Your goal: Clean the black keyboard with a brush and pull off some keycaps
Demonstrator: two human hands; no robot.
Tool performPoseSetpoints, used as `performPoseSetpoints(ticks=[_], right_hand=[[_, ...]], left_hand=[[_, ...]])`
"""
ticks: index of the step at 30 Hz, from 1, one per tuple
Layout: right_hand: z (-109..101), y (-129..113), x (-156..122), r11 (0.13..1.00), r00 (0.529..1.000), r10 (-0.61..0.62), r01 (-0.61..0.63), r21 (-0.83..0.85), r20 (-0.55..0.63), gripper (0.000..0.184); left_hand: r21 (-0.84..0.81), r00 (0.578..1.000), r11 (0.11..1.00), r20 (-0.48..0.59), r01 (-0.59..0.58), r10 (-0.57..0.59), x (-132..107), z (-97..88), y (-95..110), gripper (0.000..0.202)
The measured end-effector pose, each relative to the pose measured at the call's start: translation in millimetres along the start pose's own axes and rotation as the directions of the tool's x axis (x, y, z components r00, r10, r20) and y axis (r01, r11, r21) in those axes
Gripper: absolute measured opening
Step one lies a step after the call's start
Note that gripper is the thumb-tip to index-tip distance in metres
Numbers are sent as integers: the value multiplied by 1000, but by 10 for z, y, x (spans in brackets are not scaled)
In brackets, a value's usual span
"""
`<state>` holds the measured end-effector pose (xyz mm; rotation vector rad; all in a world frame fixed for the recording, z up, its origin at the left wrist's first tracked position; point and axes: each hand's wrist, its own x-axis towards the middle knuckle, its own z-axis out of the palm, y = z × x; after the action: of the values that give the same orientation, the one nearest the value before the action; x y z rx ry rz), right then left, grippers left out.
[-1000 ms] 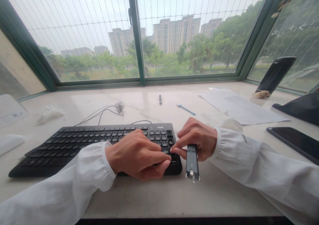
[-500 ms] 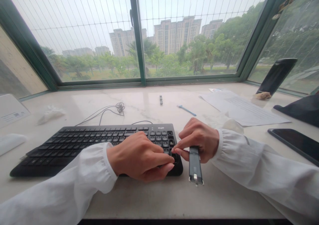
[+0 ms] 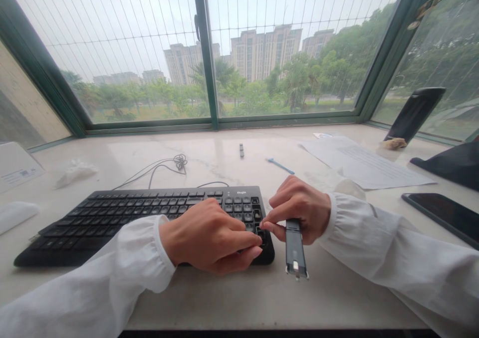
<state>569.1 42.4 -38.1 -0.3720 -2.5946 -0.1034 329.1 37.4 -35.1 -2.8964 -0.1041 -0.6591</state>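
Observation:
A black keyboard (image 3: 123, 217) lies on the pale marble sill. My left hand (image 3: 209, 235) rests on its right end, fingers curled and pressed on the keys of the number pad's lower right corner. My right hand (image 3: 299, 208) is closed round a dark flat tool (image 3: 295, 248) whose end points toward me, and its thumb and forefinger pinch at the same corner of the keyboard, touching my left fingertips. What sits between the fingertips is too small to make out.
The keyboard cable (image 3: 164, 166) coils behind it. A small black part (image 3: 241, 150) and a blue stick (image 3: 280, 166) lie farther back. Printed paper (image 3: 362, 166), a dark phone (image 3: 441, 213), a leaning black stand (image 3: 413, 113) sit right; crumpled tissue (image 3: 75, 170) and a white card (image 3: 15, 168) left.
The dark tool in my right hand has swung slightly to the right and its near end has dropped a little. Both hands stay at the keyboard's right corner.

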Motion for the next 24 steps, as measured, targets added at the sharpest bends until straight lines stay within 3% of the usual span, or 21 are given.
performPoseSetpoints(ticks=[12,19,24], right_hand=[[37,-20,-4,998,1000,19,-18,61,-18,28],[39,-8,-11,1000,999,19,-20,16,40,31],[40,-10,-7,999,1000,14,-14,29,-9,29]], left_hand=[[-23,1000,1000,17,-9,9,7,-24,-9,19],[-23,999,1000,34,-3,4,3,-25,-8,20],[-28,999,1000,54,-1,2,8,-34,-10,21]])
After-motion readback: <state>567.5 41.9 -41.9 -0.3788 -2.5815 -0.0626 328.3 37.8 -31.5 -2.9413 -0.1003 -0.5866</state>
